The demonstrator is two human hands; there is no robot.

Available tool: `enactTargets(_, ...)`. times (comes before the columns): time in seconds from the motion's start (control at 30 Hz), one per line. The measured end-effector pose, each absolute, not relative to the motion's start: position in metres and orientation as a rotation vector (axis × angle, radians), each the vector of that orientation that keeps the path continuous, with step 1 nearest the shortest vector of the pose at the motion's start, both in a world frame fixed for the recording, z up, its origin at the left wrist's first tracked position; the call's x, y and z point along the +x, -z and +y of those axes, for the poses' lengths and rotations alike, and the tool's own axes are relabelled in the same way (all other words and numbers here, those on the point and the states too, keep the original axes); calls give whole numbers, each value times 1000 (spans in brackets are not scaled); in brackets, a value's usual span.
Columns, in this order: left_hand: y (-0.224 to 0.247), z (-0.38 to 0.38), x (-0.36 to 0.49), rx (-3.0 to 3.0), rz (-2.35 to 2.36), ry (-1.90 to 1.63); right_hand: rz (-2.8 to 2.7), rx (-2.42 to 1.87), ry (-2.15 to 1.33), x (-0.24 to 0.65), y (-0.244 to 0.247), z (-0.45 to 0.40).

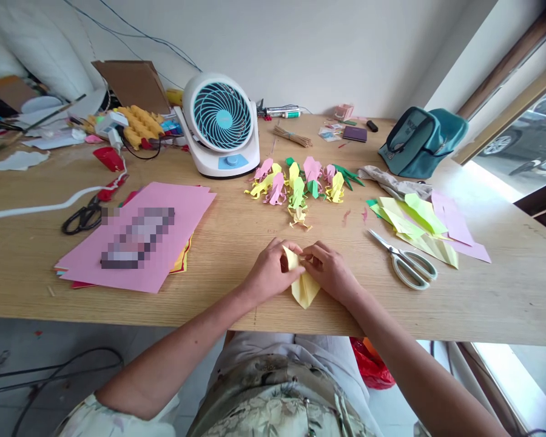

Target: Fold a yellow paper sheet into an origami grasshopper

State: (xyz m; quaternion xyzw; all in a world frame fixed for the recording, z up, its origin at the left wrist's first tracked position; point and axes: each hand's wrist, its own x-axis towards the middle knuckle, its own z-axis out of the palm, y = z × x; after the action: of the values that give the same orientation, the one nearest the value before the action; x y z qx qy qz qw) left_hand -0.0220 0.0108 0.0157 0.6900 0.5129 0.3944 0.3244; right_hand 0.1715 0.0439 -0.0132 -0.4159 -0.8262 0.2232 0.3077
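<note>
Between my two hands, just in from the table's front edge, is a partly folded piece of pale yellow paper [306, 290]. My left hand [273, 270] grips its left side, thumb laid across the front. On the other side, my right hand [330, 270] pinches the paper's upper right part, fingertips close to the left ones. The folds under my fingers are partly hidden. Beyond my hands stands a group of folded paper frogs [296, 193] in pink, yellow and green. White-handled scissors [409, 264] lie to the right of my right hand.
A white fan [222, 121] stands at the back. To the left are a stack of pink paper [186, 212] with a blurred object on top and black-handled scissors [84, 217]. Paper scraps [418, 224], a grey cloth [394, 181] and a teal bag [421, 142] lie right.
</note>
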Motion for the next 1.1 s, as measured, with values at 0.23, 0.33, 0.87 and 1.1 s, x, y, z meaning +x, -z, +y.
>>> enactTargets(0.23, -28, 3, -70, 1998, 988, -681, -2465, -835, -494, 171, 3, 35)
enactTargets(0.33, -19, 19, -66, 2337, 885, -648, -2493, -845, -381, 173, 0, 31)
enactTargets(0.87, -1, 17, -36, 2799, 804, -457, -2405, -955, -75, 196, 4, -78)
enactTargets(1.1, -13, 8, -29, 2730, 877, -360, -2541, -959, 21, 167, 20, -83)
